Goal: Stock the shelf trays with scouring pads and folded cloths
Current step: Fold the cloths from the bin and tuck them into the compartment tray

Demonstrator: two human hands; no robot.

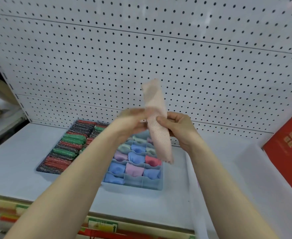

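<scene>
I hold a pale pink folded cloth (157,121) upright in front of me, above the shelf. My right hand (178,128) grips its middle from the right with curled fingers. My left hand (133,119), blurred, pinches it from the left. Below sits a blue divided tray (152,185) whose compartments hold blue, pink, purple and green folded cloths; two front compartments look bare. To its left, a tray of scouring pads (67,149) in green, red and dark wrappers lies on the white shelf (17,163).
A white pegboard wall (159,49) backs the shelf. A red box (288,152) with gold print leans at the right. Price-label strips (100,225) run along the shelf's front edge. A white divider (191,178) rises right of the blue tray.
</scene>
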